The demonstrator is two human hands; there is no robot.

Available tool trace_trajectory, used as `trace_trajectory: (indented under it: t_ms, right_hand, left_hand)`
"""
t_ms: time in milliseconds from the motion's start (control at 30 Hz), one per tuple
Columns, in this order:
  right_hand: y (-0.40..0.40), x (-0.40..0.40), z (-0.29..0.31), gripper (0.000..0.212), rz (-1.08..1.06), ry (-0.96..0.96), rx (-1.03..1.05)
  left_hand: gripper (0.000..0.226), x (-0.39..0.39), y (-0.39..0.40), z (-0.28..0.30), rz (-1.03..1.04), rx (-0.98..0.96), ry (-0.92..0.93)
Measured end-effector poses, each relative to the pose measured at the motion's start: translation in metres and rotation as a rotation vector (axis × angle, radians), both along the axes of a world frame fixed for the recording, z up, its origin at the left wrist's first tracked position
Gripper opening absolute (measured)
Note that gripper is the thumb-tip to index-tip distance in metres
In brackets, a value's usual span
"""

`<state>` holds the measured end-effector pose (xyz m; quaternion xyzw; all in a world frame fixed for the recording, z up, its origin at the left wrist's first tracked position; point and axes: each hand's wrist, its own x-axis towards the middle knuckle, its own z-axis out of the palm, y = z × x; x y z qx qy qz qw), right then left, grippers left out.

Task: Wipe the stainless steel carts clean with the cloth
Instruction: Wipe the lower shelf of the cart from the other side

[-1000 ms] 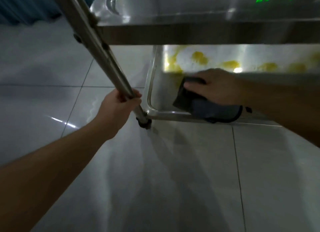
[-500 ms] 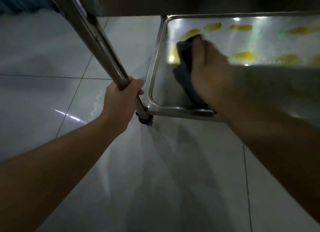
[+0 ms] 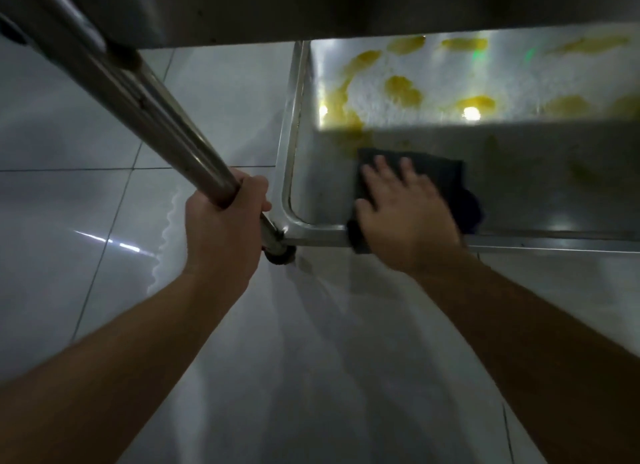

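The right hand (image 3: 405, 214) is lying flat with fingers spread, pressing the dark cloth (image 3: 429, 167) onto the cart's bottom shelf (image 3: 318, 173), near its front left corner, with the cloth's edge draping over the front rim. The left hand (image 3: 221, 228) is wrapping tight around the cart's slanted steel leg (image 3: 145, 107), just above the wheel (image 3: 278, 254). Yellow smears (image 3: 401, 88) are showing farther back on the shelf, where the light falls.

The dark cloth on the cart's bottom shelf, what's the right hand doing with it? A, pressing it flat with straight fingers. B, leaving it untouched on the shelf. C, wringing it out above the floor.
A: the right hand lies flat on the dark cloth, fingers straight, pressing it onto the bottom shelf.
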<state>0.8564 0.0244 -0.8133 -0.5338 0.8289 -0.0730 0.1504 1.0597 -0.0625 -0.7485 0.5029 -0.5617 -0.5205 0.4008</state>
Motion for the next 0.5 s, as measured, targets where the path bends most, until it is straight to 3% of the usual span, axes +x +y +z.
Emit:
trace_trajectory:
  t_ms: [133,233,367,500]
  right_hand:
    - [0.056,-0.076,-0.001,0.067,-0.419,0.079,0.087]
    - [0.042,-0.083,-0.005,0.066,-0.522,0.035,0.119]
    - [-0.03,-0.047,-0.002,0.067,-0.4,0.01,0.068]
    - [-0.102,0.034,0.005,0.071,0.035,0.05,0.036]
  left_hand:
    - [0.01,0.002,-0.002,-0.004,-0.015,-0.031,0.012]
    - [0.014,0.001,-0.003,-0.006,0.002,-0.039,0.038]
    - [0.02,-0.002,-0.003,-0.007,0.032,-0.065,0.043]
    - [0.01,-0.002,-0.002,-0.008,0.043,-0.096,0.032]
